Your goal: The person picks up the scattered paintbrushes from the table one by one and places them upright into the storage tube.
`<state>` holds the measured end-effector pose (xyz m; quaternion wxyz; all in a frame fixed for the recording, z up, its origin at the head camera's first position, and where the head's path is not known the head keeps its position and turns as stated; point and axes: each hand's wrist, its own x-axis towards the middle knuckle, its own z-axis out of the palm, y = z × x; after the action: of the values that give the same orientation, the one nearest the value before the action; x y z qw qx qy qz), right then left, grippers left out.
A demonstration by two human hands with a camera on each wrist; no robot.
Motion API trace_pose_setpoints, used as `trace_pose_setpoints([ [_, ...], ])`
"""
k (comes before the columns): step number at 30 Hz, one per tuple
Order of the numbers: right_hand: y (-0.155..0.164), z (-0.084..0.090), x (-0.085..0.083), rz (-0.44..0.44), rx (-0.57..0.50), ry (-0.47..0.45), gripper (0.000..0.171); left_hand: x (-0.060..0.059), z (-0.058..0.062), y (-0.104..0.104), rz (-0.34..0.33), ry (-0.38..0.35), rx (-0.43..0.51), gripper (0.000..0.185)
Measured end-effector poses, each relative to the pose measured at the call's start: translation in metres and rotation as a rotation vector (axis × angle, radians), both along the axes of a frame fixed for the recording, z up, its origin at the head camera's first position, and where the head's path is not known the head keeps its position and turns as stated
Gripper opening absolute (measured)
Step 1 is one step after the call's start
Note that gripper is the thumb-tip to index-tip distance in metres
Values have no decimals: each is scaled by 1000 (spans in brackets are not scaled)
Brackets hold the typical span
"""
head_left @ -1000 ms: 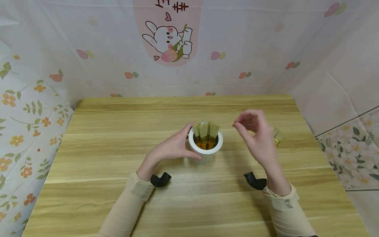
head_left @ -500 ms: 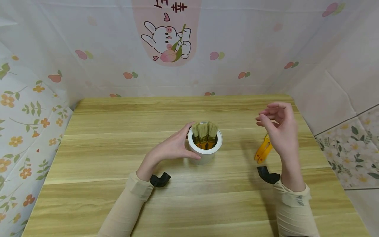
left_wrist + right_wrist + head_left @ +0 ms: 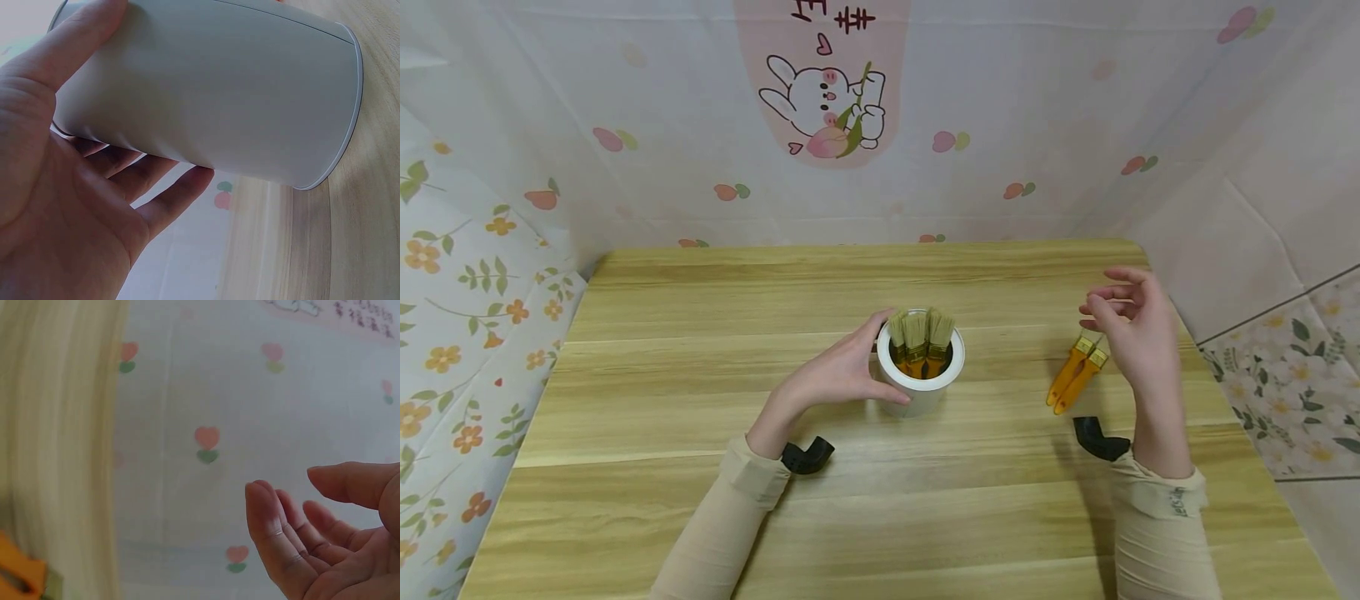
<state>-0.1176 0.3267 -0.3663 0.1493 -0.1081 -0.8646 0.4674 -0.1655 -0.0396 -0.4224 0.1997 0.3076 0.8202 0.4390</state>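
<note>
With our left hand (image 3: pixel 838 367) we are holding a white, cylindrical can (image 3: pixel 922 402) that is standing upright near the middle of the pale wood-grain table (image 3: pixel 700 383); our thumb and fingers are clamping its side. Inside it, three flat paintbrushes with tan bristles (image 3: pixel 916 332) are standing bristles up. Our right hand (image 3: pixel 1142 346) is hovering beside two orange-handled flat paintbrushes (image 3: pixel 1080 377) that are lying side by side on the table, its thumb and fingers curving loosely apart. Beyond, a white rabbit-printed cloth (image 3: pixel 940 200) is hanging.
</note>
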Motion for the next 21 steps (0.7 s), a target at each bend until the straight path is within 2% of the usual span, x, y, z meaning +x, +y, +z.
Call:
trace_pose_setpoints([
  [5,14,-12,1,0,23,-90,49,0,0,0,3,3,1,113],
  [15,39,-38,-3,31,154,-370,68,0,-1,1,-7,3,20,111],
  [21,45,-49,-6,43,185,-449,68,0,-1,1,-4,2,28,112],
])
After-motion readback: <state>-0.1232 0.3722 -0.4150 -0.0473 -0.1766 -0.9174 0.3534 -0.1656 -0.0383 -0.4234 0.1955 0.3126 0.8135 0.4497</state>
